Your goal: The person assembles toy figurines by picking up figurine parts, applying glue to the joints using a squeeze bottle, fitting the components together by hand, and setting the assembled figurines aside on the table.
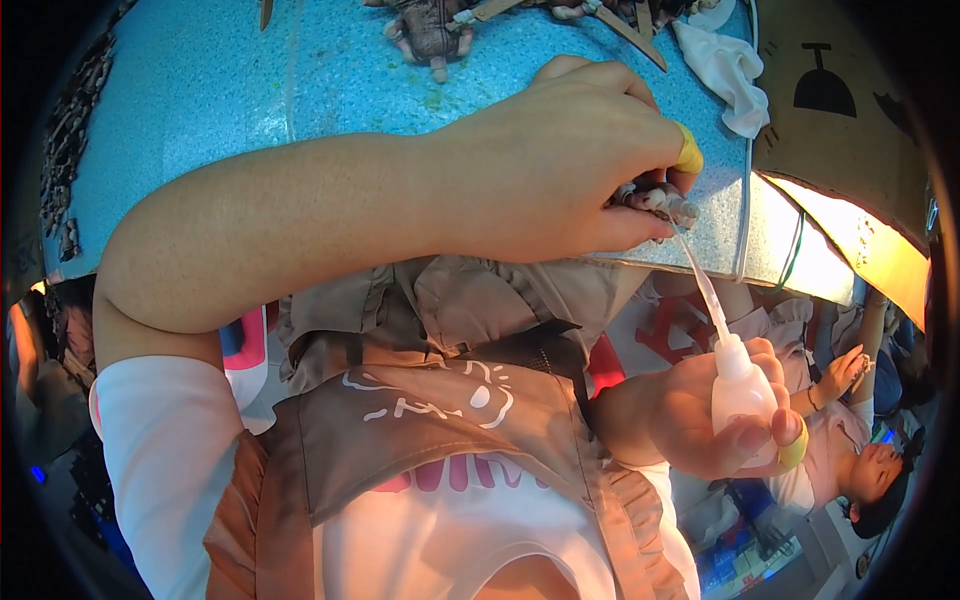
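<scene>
My left hand (570, 160) reaches across above the near edge of the blue table and pinches a small brown and whitish figurine piece (655, 198). Most of that piece is hidden by the fingers. My right hand (690, 425), lower and to the right, is wrapped round a translucent white squeeze bottle (740, 385). Its long thin nozzle (706, 285) slants up, and the tip meets or nearly meets the piece. Yellow tape bands (690, 150) circle a finger on each hand.
On the blue tabletop (340, 85) lie a brown doll-like figurine (430, 30), flat wooden sticks (632, 38) and a crumpled white cloth (725, 75). Dark pieces (65, 150) line the left edge. A cardboard box (840, 120) stands at right. Another person's hand (843, 375) shows beyond.
</scene>
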Demonstrator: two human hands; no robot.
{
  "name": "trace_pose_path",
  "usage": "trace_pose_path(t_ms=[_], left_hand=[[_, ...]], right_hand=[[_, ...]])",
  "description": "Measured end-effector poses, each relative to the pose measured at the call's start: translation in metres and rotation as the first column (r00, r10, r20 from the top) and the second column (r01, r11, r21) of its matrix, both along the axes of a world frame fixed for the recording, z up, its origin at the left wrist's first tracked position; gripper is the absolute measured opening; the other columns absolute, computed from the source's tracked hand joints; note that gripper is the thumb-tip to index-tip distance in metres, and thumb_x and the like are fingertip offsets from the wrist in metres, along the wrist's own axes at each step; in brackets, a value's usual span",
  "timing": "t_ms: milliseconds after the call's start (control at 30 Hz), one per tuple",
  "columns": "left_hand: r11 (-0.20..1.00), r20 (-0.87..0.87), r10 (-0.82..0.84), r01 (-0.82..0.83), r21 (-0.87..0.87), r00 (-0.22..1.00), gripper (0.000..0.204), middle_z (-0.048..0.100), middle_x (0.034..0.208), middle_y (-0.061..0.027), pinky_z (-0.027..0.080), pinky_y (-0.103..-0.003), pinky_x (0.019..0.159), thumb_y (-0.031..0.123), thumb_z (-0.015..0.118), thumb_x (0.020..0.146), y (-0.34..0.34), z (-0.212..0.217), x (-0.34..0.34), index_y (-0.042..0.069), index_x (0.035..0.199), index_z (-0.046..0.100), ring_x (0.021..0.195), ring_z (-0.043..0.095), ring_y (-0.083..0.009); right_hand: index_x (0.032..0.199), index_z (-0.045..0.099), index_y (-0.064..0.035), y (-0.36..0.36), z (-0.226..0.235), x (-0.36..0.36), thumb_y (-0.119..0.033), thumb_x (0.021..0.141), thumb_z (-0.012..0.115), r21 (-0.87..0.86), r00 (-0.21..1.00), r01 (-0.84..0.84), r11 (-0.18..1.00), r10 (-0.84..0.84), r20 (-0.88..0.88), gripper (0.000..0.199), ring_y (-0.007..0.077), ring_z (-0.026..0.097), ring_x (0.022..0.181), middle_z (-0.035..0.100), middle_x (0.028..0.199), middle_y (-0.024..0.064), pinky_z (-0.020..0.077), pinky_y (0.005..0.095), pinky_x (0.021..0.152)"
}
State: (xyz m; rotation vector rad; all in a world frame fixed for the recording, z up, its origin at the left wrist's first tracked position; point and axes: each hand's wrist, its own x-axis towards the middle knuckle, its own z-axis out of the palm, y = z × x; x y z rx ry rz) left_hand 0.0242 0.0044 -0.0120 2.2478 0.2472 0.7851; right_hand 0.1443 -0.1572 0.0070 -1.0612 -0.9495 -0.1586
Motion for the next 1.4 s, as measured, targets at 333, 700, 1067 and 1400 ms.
trace_pose_path(t_ms=[333,700,1067,1400], left_hand=[[1.0,0.004,-0.008,0.008,-0.001,1.0,0.025,0.062,0.085,-0.0036,0.036,-0.041,0.086,0.025,0.068,0.075,-0.001,-0.001,0.0,0.009,0.093,0.061,0.096,0.052,-0.0232],[1.0,0.002,0.011,-0.011,0.003,1.0,0.025,0.062,0.085,-0.0034,0.036,-0.041,0.086,0.025,0.067,0.076,-0.004,0.0,-0.003,0.009,0.094,0.061,0.096,0.052,-0.0233],[1.0,-0.006,-0.001,0.001,-0.001,1.0,0.026,0.061,0.087,-0.004,0.036,-0.041,0.086,0.024,0.067,0.075,-0.003,-0.001,-0.003,0.01,0.095,0.061,0.098,0.051,-0.0241],[1.0,0.001,0.002,-0.002,0.031,1.0,0.026,0.061,0.089,-0.0049,0.035,-0.04,0.088,0.025,0.067,0.075,-0.002,-0.003,-0.001,0.011,0.096,0.06,0.101,0.05,-0.025]], right_hand=[[0.088,0.058,-0.0121,0.004,0.004,-0.004,-0.016,0.07,0.063,-0.031,1.0,-0.012,0.999,0.012,0.001,0.019,0.0168,0.043,0.052,0.041,0.057,0.0028,0.0366,0.0307,0.059],[0.082,0.058,-0.0119,0.009,0.0,-0.009,-0.018,0.07,0.064,0.042,0.995,0.104,0.994,-0.103,-0.009,0.015,0.0162,0.045,0.056,0.041,0.06,0.0027,0.0345,0.0294,0.057],[0.095,0.054,-0.0104,-0.002,0.002,0.003,-0.022,0.089,0.052,-0.084,0.983,-0.035,0.996,0.049,0.178,0.013,0.0116,0.024,0.049,0.026,0.056,-0.0022,0.0205,0.0305,0.051],[0.082,0.059,-0.0127,-0.003,0.002,0.001,-0.017,0.07,0.065,-0.027,0.996,0.085,0.996,-0.085,-0.016,0.015,0.0167,0.048,0.06,0.048,0.062,0.0026,0.0387,0.0317,0.061]])
